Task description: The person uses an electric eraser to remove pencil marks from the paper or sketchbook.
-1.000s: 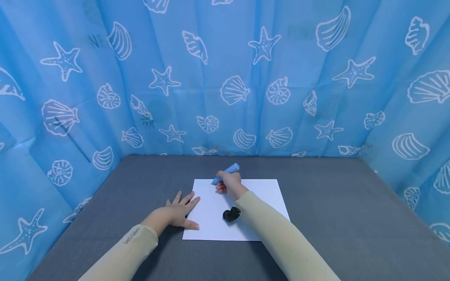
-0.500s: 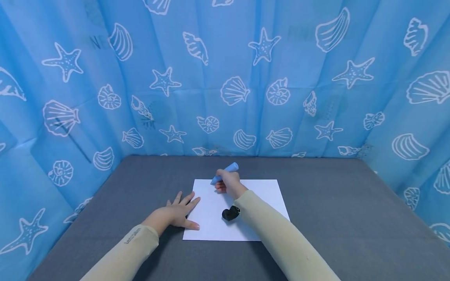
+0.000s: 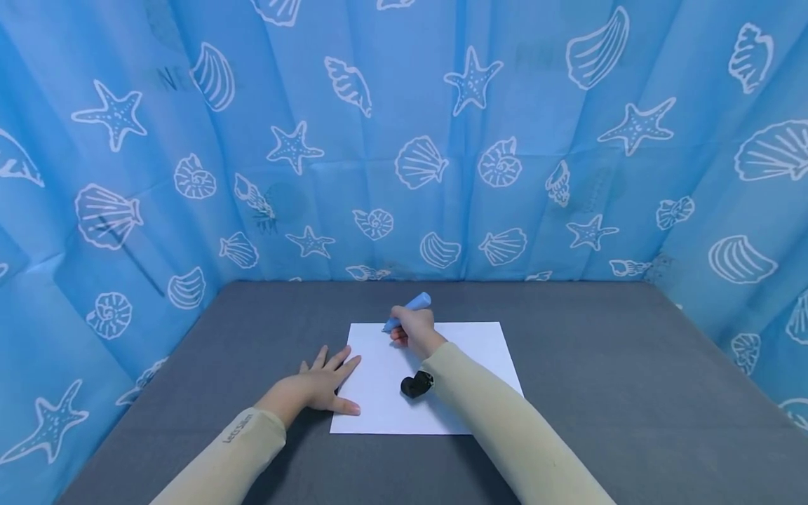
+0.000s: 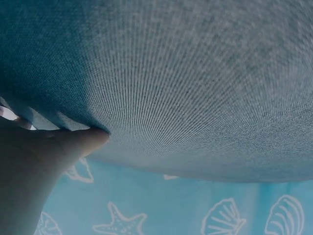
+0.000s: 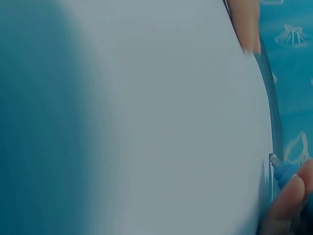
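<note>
A white sheet of paper (image 3: 372,407) lies on the grey cloth-covered table. Across its left edge my left hand (image 3: 315,386) rests with fingers spread, the thumb and some fingertips over the paper. Near the sheet's top left, my right hand (image 3: 415,330) pinches a thick light-blue marker (image 3: 416,301), tilted with its upper end toward the back right. In the right wrist view, the narrow tip of the marker (image 5: 286,171) shows at the paper's far edge, and a finger of the left hand (image 5: 245,24) reaches in above. I see no marks on the sheet.
A small black device (image 3: 416,384) sits at the right wrist, over the paper. Grey cloth (image 3: 600,379) covers the table on both sides of the sheet. A blue curtain (image 3: 404,140) with white shells and starfish hangs behind and at both sides.
The head view has shifted slightly. My left hand keeps its place on the paper's edge, and the right hand still holds the marker near the top left, with barely any movement.
</note>
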Tool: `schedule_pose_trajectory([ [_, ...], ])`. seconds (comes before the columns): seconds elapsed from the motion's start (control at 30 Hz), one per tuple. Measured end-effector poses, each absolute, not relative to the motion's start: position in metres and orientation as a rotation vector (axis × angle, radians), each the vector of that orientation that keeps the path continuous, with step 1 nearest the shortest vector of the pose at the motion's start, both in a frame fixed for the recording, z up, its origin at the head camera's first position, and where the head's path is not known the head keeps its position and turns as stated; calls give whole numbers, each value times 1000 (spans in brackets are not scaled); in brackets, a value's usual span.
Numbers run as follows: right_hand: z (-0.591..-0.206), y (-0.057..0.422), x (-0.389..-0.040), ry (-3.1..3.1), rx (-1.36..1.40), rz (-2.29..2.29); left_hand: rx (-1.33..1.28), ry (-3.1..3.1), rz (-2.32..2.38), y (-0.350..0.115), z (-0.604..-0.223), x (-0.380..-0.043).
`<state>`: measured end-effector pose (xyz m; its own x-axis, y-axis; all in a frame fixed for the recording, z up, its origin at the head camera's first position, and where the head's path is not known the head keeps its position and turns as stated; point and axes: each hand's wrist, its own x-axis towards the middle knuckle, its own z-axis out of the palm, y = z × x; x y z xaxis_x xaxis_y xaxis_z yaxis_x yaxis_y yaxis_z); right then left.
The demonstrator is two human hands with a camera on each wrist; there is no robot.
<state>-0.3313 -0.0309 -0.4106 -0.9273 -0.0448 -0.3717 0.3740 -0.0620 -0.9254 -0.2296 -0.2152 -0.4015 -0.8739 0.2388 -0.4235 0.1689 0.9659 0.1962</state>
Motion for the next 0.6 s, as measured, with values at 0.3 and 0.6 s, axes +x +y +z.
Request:
schedule_pose_trajectory([
  [0.3,-412,-32,-333,1927,343,-2049,275,2652,198,-216,-400,-230],
  [0.6,-409,-21,-330,1924,374,-2040,291,2662,226,-217,-403,-229],
])
